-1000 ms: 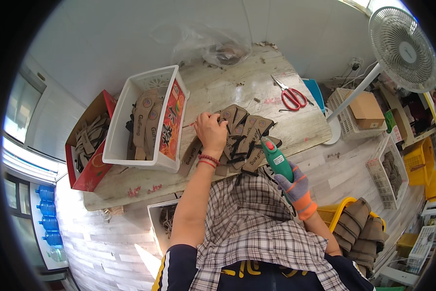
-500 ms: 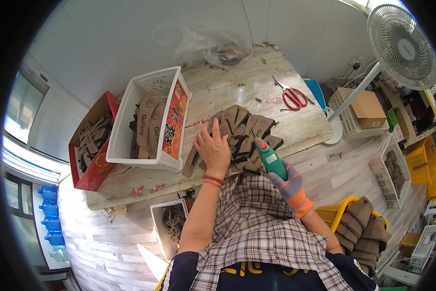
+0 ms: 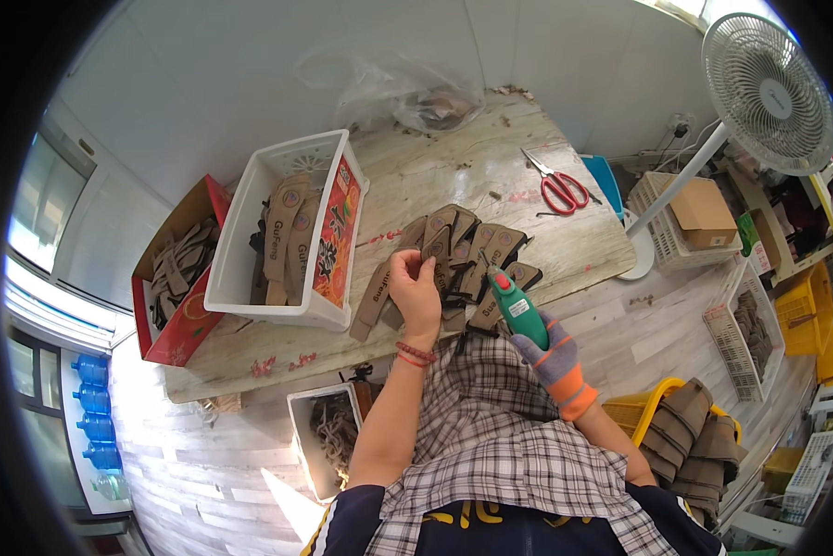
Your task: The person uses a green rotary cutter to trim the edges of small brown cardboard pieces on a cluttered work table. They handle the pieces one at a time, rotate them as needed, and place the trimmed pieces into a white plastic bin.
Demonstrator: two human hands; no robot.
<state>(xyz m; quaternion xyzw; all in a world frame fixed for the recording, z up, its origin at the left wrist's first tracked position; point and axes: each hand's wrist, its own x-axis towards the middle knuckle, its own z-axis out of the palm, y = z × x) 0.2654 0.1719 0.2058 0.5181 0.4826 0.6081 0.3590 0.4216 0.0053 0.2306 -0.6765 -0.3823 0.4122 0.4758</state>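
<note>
In a grey and orange work glove, my right hand (image 3: 553,357) is wrapped round a green handheld power tool (image 3: 522,313) with a red nose and a thin tip. That tip points at a pile of brown fabric straps (image 3: 502,243) with printed lettering, round patches and black ends. At the pile's left side, my bare left hand (image 3: 415,295) has its fingers curled in, thumb near forefinger. Whatever they pinch is hidden. One strap (image 3: 370,301) lies flat beside that hand.
A white plastic bin (image 3: 287,222) with brown straps and a red carton (image 3: 180,278) with strap pieces stand left. Red-handled scissors (image 3: 563,190) lie at the table's (image 3: 565,264) far right. Beyond stands a white fan (image 3: 773,97). A white box (image 3: 328,435) sits below the near edge.
My left hand's spread fingers have curled in over the pile, and the hand has shifted slightly down. More of the strap beside it shows. The right hand and tool have hardly moved.
</note>
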